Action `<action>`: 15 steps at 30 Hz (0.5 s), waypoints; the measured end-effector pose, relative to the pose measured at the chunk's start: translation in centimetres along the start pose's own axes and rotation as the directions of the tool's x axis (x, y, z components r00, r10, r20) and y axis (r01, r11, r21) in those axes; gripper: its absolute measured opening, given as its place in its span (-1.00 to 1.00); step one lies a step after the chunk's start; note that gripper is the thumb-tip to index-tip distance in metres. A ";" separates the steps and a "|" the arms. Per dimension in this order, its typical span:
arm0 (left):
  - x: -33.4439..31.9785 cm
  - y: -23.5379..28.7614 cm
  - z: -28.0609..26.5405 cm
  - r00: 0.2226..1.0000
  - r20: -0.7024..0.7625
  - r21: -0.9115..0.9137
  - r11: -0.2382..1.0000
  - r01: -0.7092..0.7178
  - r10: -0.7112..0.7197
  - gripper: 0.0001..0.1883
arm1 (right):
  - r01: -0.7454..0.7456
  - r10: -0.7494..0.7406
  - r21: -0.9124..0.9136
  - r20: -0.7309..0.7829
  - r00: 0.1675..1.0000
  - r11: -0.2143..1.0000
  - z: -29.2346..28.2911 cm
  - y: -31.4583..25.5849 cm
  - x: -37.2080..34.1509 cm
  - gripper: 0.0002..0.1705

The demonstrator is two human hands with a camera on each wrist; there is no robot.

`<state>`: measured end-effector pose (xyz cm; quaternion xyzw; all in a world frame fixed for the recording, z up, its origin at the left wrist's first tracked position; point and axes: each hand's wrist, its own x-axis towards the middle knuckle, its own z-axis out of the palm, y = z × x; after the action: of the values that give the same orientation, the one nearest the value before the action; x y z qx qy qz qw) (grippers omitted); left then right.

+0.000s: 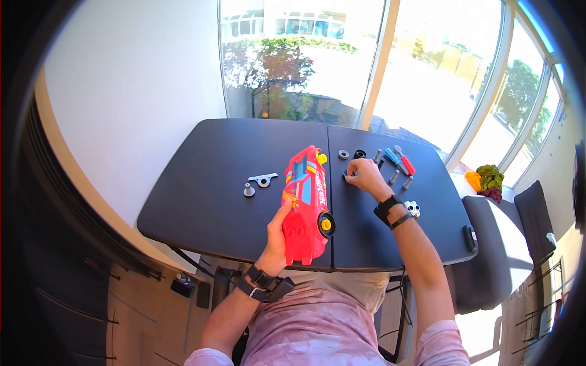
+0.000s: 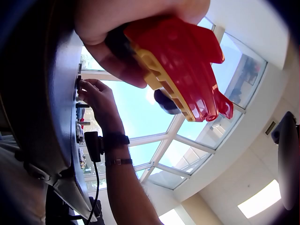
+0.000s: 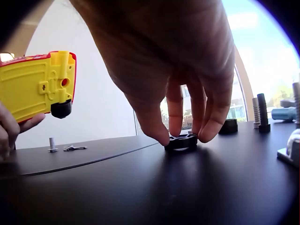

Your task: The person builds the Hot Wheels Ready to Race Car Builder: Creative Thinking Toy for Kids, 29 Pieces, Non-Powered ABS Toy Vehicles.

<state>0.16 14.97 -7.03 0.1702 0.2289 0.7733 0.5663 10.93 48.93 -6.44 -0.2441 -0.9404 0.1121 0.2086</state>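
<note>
Holding a red-and-yellow toy car raised over a dark bench, the person's left hand has its grip wrapped round one side. The right hand's grip is clamped on a small black wheel at the bench top. Rightward lie a blue tool and a red tool.

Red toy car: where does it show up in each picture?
Head: red toy car, at the centre, in the left hand.
Left wrist: car, upper middle.
Right wrist: car, at the left edge, yellow underside showing.
Shared landmark: the right hand, visible in all three.
</note>
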 end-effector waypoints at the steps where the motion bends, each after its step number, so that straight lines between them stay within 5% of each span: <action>1: 0.0 0.1 0.0 1.000 0.004 0.006 1.000 0.003 -0.003 -0.24 | -0.003 0.003 0.022 0.006 1.000 1.000 -0.7 -1.0 -0.8 -0.71; 4: 0.2 -0.1 0.3 0.999 -0.014 0.011 0.999 -0.040 0.040 -0.23 | -0.113 0.145 0.299 -0.086 0.986 0.948 -3.6 -6.2 -3.9 -0.59; 8: 0.2 -0.1 -0.1 0.999 0.000 0.038 0.998 -0.040 0.040 -0.24 | 0.003 0.071 0.697 -0.078 0.994 0.717 -6.1 -10.7 -9.1 -0.51; 15: 0.3 -0.3 -0.5 0.999 -0.002 0.067 0.996 -0.050 0.050 -0.24 | 0.109 -0.092 0.786 -0.067 0.994 0.609 -8.7 -16.1 -14.5 -0.47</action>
<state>0.07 15.31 -7.62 0.1932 0.2516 0.7794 0.5403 19.73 28.73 1.45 -0.0757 -0.8057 0.4991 0.3098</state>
